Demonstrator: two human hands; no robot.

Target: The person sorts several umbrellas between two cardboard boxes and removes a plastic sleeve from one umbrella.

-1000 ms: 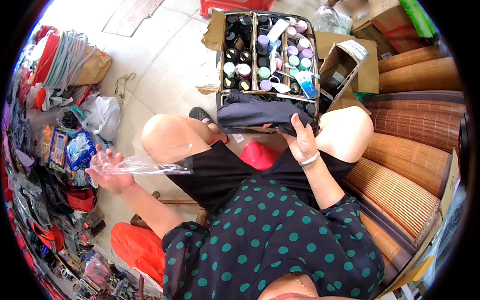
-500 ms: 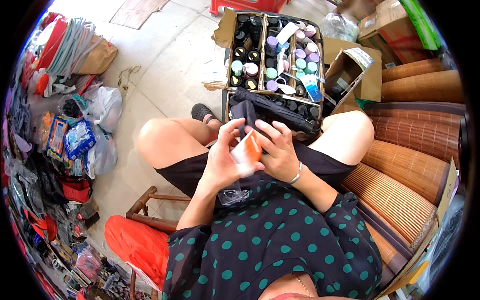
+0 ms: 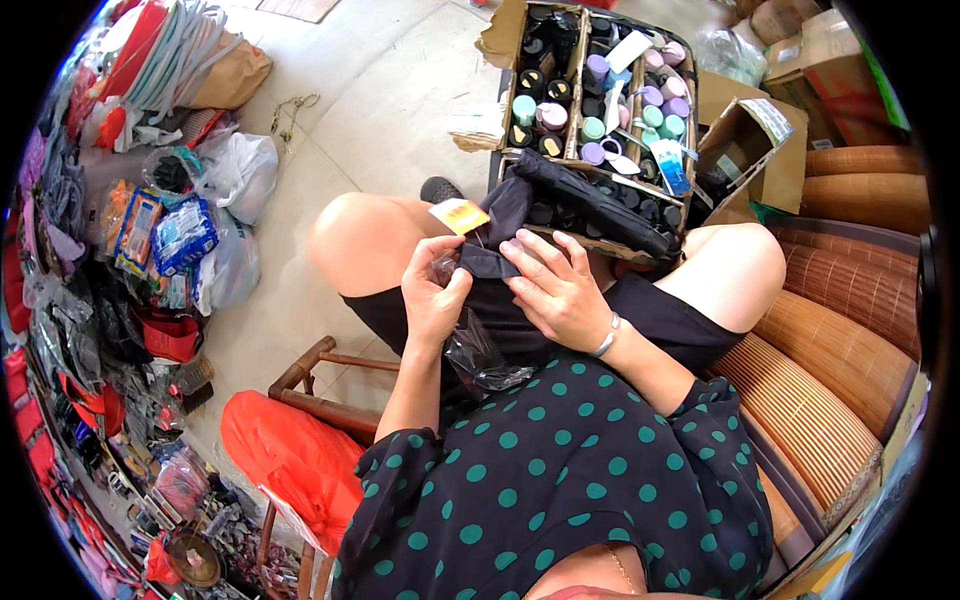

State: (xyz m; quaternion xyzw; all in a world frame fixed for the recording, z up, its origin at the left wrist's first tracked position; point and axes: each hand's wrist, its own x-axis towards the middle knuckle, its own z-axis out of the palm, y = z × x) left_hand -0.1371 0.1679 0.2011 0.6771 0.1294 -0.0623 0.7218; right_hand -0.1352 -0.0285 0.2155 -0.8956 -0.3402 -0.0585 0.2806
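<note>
A strip of black cloth (image 3: 487,262) stretches between my hands above my lap; one end runs up to the folded black bundle on the box, seemingly an umbrella (image 3: 600,208). My left hand (image 3: 432,300) is closed, gripping a crinkled clear plastic bag (image 3: 482,350) that hangs below it, close to the cloth's left edge. At the cloth's right edge, my right hand (image 3: 553,288) pinches it with thumb and index finger, the other fingers stretched out; the pinch is partly hidden. An orange and white tag (image 3: 460,215) stands above my left fingertips, beside the cloth.
An open divided carton (image 3: 576,90) ahead holds several round-capped items in black, purple, mint and pink. Rolled bamboo mats (image 3: 815,345) line the right. Bagged goods (image 3: 235,175) crowd the left. A wooden stool (image 3: 315,380) with a red bag (image 3: 290,460) stands at lower left.
The tag, earlier blurred between both hands, now sits above the left hand. My hands have moved lower and apart, with black cloth between them. The whole view has shifted slightly.
</note>
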